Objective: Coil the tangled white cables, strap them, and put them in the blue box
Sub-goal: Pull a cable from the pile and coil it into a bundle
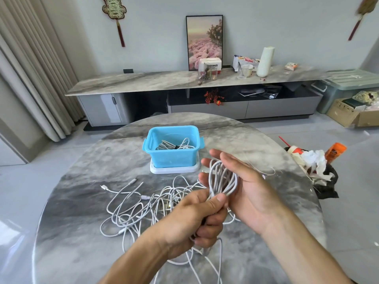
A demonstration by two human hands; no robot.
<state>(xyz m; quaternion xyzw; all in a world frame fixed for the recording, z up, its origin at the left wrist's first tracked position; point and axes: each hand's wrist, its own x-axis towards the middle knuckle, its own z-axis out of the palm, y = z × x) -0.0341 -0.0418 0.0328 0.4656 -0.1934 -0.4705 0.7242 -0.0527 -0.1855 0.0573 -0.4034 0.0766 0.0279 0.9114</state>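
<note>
Left hand (196,218) grips coil (222,181) above tangle (135,210).

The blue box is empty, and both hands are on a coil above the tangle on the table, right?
No. The head view shows a bundled cable lying in the box. The rest stands: left hand and right hand are on a coil above the tangle.

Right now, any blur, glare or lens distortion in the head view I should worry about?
Head view: wide-angle bowing, long grey marble console curves, beige curtains lean; brown tassel ornament top right blurred; pale glare on left edge of round grey marble table; left hand, right hand and coiled white cable sharp.
</note>
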